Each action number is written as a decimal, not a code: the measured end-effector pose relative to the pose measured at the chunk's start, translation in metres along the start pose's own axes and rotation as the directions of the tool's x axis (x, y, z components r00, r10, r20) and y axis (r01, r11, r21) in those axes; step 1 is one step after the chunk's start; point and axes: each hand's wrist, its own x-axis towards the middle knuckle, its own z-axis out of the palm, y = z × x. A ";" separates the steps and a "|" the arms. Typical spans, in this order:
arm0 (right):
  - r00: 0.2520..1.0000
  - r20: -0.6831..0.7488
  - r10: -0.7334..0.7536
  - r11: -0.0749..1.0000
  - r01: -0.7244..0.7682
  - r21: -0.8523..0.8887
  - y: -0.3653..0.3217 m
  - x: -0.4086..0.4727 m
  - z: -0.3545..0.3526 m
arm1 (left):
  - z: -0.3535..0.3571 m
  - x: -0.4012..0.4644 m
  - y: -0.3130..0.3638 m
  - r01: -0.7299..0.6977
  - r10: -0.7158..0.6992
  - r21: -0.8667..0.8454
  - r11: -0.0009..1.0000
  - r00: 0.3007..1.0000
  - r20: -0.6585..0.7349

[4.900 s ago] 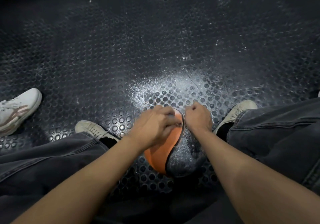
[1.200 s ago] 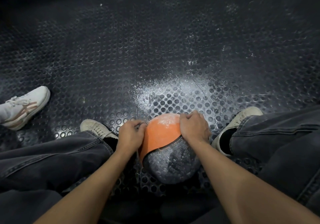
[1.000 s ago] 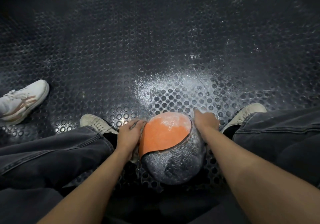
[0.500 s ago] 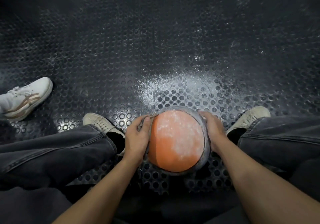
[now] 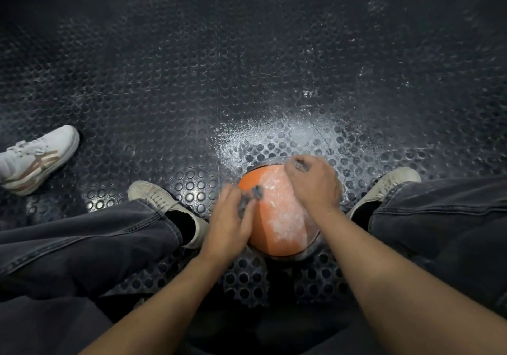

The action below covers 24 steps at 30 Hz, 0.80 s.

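**Round orange ball (image 5: 277, 217) gripped in a dark grey mesh-like cover (image 5: 256, 190) by both hands**

The ball is seen low on the black studded rubber floor (image 5: 192, 80), directly between the two hands and partly under them. Its upper face is dusted with white powder. The cover is wrapped round its lower half, and a thin grey rim shows beyond the right wrist and along the far edge.

The left hand (image 5: 230, 217) is laid against the near-left side of the ball. Its fingers are curled, and a small fold of the cover is pinched between thumb and fingertips. The right hand (image 5: 312, 184) is set over the far-right part of the ball. Its fingers are bent tightly round the cover's far rim, and a grey strip shows at the knuckles. Both hands are blurred, so the exact lie of single fingers cannot be told.

Just beyond the right hand, a patch of spilled white powder (image 5: 274, 138) is spread over the floor. A beige canvas shoe (image 5: 162, 198) is planted just left of the left hand, and a second beige shoe (image 5: 384, 187) just right of the right hand; both are topped by dark grey jeans legs (image 5: 82, 245). Well apart, far to the left of the left hand, a white trainer with brown stripes (image 5: 38, 157) is seen.
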 end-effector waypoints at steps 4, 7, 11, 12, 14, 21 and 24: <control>0.998 0.058 0.010 0.998 -0.014 0.059 0.006 0.021 -0.008 | 0.005 -0.001 0.008 -0.126 0.123 0.044 0.991 0.990 0.074; 0.999 0.040 0.009 1.000 -0.010 0.020 0.004 0.020 -0.003 | 0.011 0.044 0.019 0.102 -0.102 0.081 0.992 0.995 -0.001; 0.997 -0.027 0.079 0.995 -0.077 0.062 -0.002 0.024 0.001 | 0.006 0.038 0.021 0.051 -0.053 0.114 0.992 0.998 0.015; 0.995 -0.017 0.096 0.993 -0.094 0.069 0.000 0.026 -0.001 | 0.005 0.023 0.022 0.001 -0.004 0.094 0.996 0.999 0.032; 0.997 0.025 0.066 0.995 -0.068 0.076 0.004 0.029 -0.003 | 0.005 -0.002 0.023 -0.038 0.031 0.088 0.995 0.996 0.080; 0.999 -0.037 0.029 0.998 -0.027 0.049 0.003 0.023 0.005 | 0.003 0.060 0.036 0.185 -0.188 0.075 0.980 0.981 0.038; 0.996 -0.014 0.090 0.991 -0.088 0.096 0.007 0.026 0.001 | -0.001 0.026 0.037 0.001 -0.017 0.136 0.991 0.993 0.115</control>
